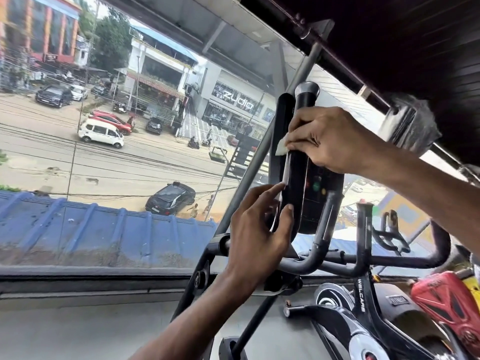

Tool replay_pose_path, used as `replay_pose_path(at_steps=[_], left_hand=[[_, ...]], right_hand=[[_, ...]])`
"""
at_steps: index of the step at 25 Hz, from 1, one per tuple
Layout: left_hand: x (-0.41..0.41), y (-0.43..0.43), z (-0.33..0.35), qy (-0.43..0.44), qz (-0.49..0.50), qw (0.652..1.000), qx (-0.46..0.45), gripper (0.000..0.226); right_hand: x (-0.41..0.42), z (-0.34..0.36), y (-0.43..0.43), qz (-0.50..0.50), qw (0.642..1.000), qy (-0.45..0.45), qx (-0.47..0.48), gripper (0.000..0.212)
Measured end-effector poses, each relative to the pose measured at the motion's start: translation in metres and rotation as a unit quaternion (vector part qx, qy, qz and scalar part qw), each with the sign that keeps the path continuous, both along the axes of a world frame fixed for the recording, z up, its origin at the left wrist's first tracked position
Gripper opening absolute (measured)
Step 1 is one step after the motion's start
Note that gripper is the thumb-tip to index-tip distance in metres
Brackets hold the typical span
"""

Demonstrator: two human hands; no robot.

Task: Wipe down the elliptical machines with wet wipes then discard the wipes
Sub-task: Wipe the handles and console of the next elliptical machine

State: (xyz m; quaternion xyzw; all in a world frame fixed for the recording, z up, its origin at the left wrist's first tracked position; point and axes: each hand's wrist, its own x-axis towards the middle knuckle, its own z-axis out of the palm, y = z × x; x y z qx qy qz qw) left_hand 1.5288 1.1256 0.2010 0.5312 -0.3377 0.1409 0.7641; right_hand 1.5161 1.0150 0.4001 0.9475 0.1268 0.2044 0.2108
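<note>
The elliptical's black console point(305, 188) stands upright in the middle right, with coloured buttons on its face. My right hand point(330, 141) presses a white wet wipe point(281, 146) against the console's upper left edge, fingers curled over the wipe. Lower down, my left hand point(257, 229) grips the console's left edge, thumb on the front and fingers behind. Black handlebars point(319, 253) run below the console.
A large window point(117, 152) lies straight ahead, with a street and parked cars beyond it. A grey sill point(104, 289) runs below the glass. Another black machine marked WELCARE point(361, 302) and a red part point(446, 305) sit at the lower right.
</note>
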Motion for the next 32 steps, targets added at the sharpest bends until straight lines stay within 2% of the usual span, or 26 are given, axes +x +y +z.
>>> replay_pose_path(at_steps=[2,9,11,15,17,21,23,27,30,32], left_hand=[[0.006,-0.002,0.009,-0.004,-0.004,1.0,-0.004,0.036],[0.014,-0.012,0.027,0.006,-0.006,1.0,0.013,0.035],[0.016,-0.011,0.025,-0.002,-0.007,1.0,0.013,0.035],[0.019,-0.011,0.023,-0.019,-0.009,1.0,0.016,0.037],[0.017,-0.011,0.024,-0.022,-0.006,1.0,0.018,0.037],[0.017,-0.011,0.025,-0.02,-0.008,1.0,0.016,0.037],[0.017,-0.011,0.025,-0.019,-0.009,1.0,0.017,0.037],[0.018,-0.011,0.025,-0.017,-0.005,1.0,0.018,0.038],[0.016,-0.011,0.026,-0.012,-0.01,1.0,0.019,0.036],[0.015,-0.011,0.025,-0.01,-0.008,1.0,0.015,0.036]], right_hand=[[0.001,0.003,-0.001,0.005,1.0,0.007,0.01,0.014],[0.035,0.033,-0.023,-0.006,0.989,-0.149,0.014,0.022],[0.031,0.033,-0.02,-0.013,0.991,-0.129,0.01,0.02],[0.009,0.024,-0.003,-0.012,0.998,0.051,0.021,0.013],[0.018,0.032,-0.01,-0.005,0.999,0.032,0.004,0.014],[0.053,0.061,-0.032,-0.023,0.991,-0.116,-0.059,0.021],[0.06,0.068,-0.035,-0.021,0.985,-0.158,-0.064,0.02],[0.056,0.068,-0.033,-0.021,0.994,-0.104,-0.035,0.022],[0.058,0.069,-0.039,-0.017,0.99,-0.128,-0.053,0.022],[0.06,0.064,-0.037,-0.028,0.995,-0.069,-0.067,0.02]])
